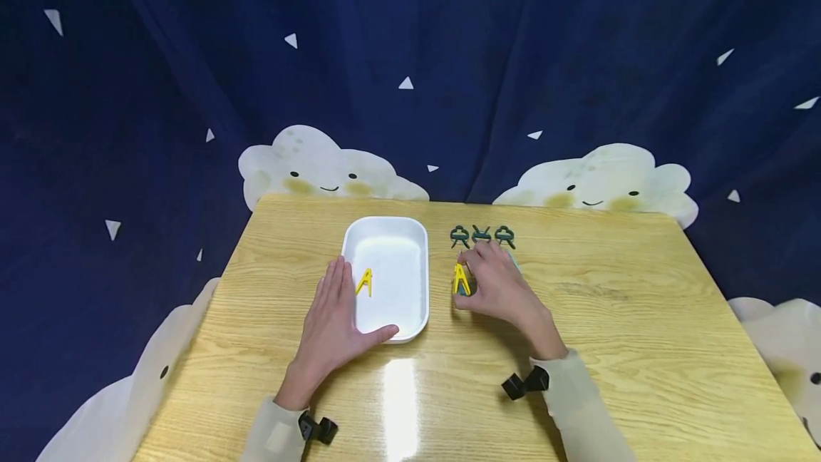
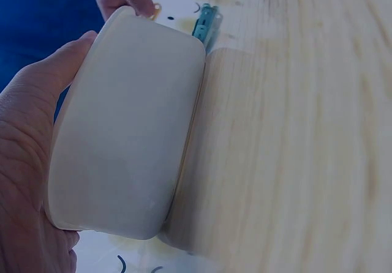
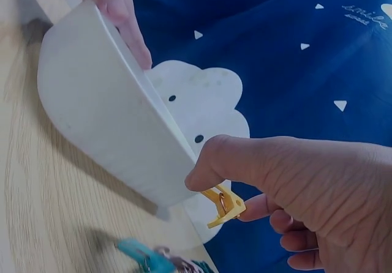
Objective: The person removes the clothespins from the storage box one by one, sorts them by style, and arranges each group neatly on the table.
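Observation:
A white rectangular tray point(image 1: 425, 269) stands on the table with a yellow clothespin point(image 1: 364, 281) lying inside. Along its left side rests my left hand point(image 1: 328, 323), fingers straight and thumb stretched over the front rim. To the right of the tray, my right hand point(image 1: 500, 287) pinches another yellow clothespin point(image 3: 225, 207) between thumb and fingertip. This one is held above the table, close to the tray's right side. Beneath it shows part of a dark green clip point(image 1: 465, 289), mostly covered by the right hand.
Three dark green clips point(image 1: 481, 234) lie in a row beyond the right hand. A light blue piece point(image 1: 514, 261) peeks out behind that hand. In the right wrist view a teal clip point(image 3: 146, 256) lies on the wooden table point(image 1: 609, 319). A dark blue curtain point(image 1: 359, 105) hangs behind.

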### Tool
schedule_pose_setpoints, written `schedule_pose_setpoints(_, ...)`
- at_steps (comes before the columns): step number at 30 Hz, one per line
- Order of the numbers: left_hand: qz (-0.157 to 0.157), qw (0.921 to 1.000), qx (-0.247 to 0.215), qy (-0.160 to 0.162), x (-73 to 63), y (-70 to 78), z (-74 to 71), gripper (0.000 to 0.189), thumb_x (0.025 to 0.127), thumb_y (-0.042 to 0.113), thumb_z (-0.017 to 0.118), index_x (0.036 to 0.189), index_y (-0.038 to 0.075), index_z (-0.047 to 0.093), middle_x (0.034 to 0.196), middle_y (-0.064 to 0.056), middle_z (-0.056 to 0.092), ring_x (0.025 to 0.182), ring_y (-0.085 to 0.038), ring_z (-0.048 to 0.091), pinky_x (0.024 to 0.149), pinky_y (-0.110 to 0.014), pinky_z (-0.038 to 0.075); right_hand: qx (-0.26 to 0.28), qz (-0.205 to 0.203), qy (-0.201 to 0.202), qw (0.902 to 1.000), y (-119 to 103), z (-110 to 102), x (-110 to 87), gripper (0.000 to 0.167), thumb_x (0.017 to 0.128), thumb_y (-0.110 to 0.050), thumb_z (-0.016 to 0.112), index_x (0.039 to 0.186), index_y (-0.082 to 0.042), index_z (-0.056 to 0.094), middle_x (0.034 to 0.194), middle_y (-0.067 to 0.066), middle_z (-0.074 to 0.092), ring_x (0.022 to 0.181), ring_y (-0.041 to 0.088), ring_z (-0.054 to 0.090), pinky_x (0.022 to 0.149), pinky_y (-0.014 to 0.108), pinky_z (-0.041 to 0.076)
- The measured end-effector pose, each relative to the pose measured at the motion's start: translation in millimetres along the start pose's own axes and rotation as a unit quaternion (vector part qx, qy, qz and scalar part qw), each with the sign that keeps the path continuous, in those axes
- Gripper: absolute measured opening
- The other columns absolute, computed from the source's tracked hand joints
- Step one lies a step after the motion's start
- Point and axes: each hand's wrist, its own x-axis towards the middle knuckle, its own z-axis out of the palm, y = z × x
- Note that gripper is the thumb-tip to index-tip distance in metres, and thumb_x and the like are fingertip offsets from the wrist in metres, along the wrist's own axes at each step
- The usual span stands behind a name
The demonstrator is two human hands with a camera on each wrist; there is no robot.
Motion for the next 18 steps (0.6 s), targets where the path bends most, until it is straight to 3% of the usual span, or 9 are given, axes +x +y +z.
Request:
schedule_pose_setpoints(6, 0.001, 1.0000, -0.001, 0.003, 0.2, -0.3, -0.1, 0.144, 0.072, 0.098, 0.054, 0.165, -0.002, 0.010, 0.175, -0.013, -0.002, 0.162, -0.031, 0.003, 0.130, -0.049, 0.014, 0.004, 0.011, -0.004, 0.9999, 12, -2, -8.4, 0.063, 0.068, -0.039, 0.089, 0.117, -0.003, 0.072, 0.110, 0.013, 0.065, 0.106, 0.031, 0.052, 0.099, 0.047, 0.043)
schedule_pose_setpoints(18, 0.001, 1.0000, -0.002, 0.003, 0.2, -0.2, -0.5, 0.145, 0.072, 0.097, 0.055, 0.165, -0.003, 0.010, 0.175, -0.014, -0.002, 0.162, -0.030, 0.002, 0.130, -0.048, 0.014, -0.001, 0.043, -0.042, 0.9982, 35, -10, -22.2, 0.059, 0.071, -0.034, 0.093, 0.116, -0.003, 0.073, 0.101, 0.009, 0.059, 0.098, 0.034, 0.049, 0.081, 0.042, 0.039)
